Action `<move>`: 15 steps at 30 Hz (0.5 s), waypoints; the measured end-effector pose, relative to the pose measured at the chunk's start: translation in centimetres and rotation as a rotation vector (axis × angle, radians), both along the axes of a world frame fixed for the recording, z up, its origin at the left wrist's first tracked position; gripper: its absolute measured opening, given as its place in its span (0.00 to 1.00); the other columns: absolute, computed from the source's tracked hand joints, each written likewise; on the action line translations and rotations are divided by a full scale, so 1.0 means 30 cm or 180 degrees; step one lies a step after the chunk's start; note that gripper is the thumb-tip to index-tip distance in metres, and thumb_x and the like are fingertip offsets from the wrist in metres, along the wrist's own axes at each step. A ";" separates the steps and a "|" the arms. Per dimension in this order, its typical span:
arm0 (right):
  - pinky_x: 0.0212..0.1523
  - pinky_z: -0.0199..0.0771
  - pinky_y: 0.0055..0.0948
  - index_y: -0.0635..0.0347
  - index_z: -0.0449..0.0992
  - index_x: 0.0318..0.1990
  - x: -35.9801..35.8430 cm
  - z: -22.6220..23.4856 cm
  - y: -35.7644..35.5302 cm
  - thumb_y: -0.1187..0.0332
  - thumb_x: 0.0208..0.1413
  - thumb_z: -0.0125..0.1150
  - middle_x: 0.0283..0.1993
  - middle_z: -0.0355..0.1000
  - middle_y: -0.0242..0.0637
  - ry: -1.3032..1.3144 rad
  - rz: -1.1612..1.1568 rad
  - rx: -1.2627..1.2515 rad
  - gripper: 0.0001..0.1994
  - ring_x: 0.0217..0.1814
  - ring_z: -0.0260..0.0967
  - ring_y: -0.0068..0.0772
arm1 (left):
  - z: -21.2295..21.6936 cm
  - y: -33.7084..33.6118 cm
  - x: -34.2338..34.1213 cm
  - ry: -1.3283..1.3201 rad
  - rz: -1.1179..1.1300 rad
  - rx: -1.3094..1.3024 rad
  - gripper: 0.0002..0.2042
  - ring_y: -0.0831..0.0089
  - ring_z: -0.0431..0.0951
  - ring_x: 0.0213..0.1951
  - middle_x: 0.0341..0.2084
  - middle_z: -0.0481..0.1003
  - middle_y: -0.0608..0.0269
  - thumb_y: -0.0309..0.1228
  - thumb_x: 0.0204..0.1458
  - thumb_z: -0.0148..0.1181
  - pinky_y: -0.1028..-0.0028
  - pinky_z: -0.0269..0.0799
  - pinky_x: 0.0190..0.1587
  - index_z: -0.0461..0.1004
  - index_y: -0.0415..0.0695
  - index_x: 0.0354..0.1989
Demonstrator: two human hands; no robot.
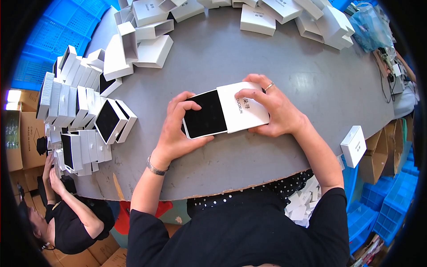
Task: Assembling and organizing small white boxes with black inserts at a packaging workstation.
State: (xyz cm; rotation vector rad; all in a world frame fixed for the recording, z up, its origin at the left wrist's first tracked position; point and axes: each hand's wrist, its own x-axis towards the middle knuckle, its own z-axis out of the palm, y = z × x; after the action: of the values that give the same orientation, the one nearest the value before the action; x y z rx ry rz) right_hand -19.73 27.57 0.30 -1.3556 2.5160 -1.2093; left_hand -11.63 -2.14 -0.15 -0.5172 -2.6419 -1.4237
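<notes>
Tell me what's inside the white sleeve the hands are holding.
A white tray with a black insert sticks halfway out of the white sleeve. The left hand grips the tray, the right hand the sleeve. The tray's inner half is hidden.

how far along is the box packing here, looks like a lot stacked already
Done: rows of white cardboard boxes with black inserts stand at the grey table's left edge. In hand: the left hand holds a black-lined tray while the right hand holds its white sleeve, partly on. Left: loose white box parts along the far side.
</notes>
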 end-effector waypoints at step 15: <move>0.65 0.65 0.50 0.46 0.72 0.61 0.028 -0.020 -0.036 0.63 0.29 0.80 0.65 0.59 0.55 0.0302 -0.0159 0.0151 0.42 0.66 0.59 0.62 | -0.034 0.059 -0.026 -0.0148 0.0048 0.0589 0.54 0.56 0.43 0.78 0.78 0.44 0.52 0.50 0.51 0.71 0.57 0.45 0.76 0.41 0.47 0.79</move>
State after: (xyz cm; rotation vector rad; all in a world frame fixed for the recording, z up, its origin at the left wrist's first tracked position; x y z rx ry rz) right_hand -18.90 26.49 -0.29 -1.3792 2.6399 -1.1114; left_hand -12.40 -0.38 -1.17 -0.4484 -2.5074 -1.6732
